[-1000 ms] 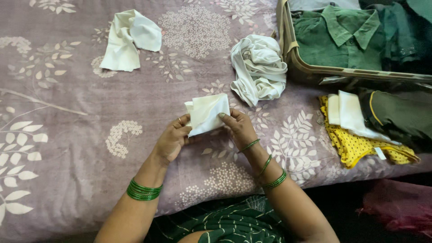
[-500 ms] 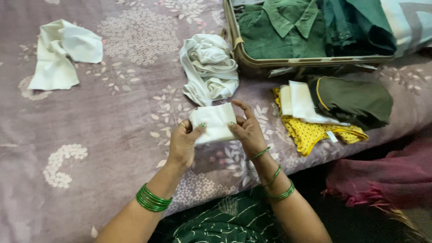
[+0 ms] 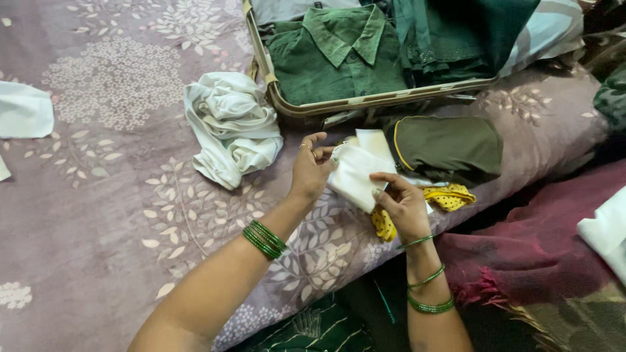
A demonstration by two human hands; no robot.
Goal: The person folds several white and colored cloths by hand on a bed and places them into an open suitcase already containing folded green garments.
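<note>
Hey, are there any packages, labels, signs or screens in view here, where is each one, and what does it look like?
No packages, labels, signs or screens show.
Open suitcase: top centre on the bedspread, tan rim, holding green clothes.
Folded white cloth: centre, in the grip of the left hand and right hand, above the yellow dotted garment.

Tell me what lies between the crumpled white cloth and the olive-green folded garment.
In the head view, the left hand and the folded white cloth it grips with the right hand.
</note>
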